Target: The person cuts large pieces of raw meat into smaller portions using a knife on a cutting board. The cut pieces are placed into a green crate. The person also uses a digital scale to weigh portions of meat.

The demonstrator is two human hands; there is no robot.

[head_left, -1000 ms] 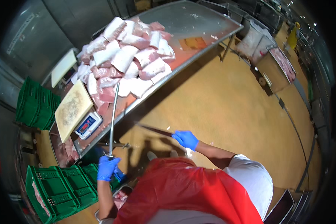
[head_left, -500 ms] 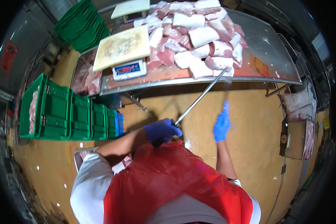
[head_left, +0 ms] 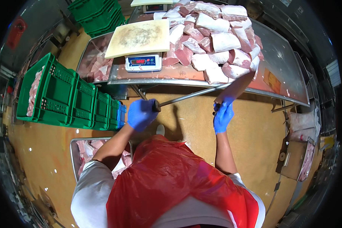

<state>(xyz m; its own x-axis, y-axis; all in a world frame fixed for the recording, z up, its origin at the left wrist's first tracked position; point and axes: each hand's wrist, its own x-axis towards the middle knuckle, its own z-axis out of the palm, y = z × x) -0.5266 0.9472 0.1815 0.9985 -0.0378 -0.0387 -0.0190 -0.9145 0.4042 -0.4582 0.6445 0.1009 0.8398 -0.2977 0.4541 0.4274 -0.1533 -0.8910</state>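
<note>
My left hand (head_left: pixel 141 116), in a blue glove, is closed round the dark handle of a honing steel (head_left: pixel 190 94). The metal rod slants up to the right, toward the table's front edge. My gloved right hand (head_left: pixel 224 118) grips a butcher knife (head_left: pixel 239 85) with a broad blade pointing up and right. Blade and rod cross near the rod's far end; whether they touch I cannot tell. Just beyond the blade, a heap of pale meat pieces (head_left: pixel 219 42) with white fat lies on the metal table (head_left: pixel 279 57).
A yellowish cutting board (head_left: pixel 138 38) rests on a scale (head_left: pixel 142 64) at the table's left. Green crates (head_left: pixel 59 93) stand at left, more green crates (head_left: pixel 97 17) behind. Metal tubs of meat sit beside the table and by my left elbow. A cardboard box (head_left: pixel 298 161) is at right.
My left hand has moved left and up, so the steel lies flatter. The right hand has come slightly down and left, its blurred knife now clearly visible across the steel.
</note>
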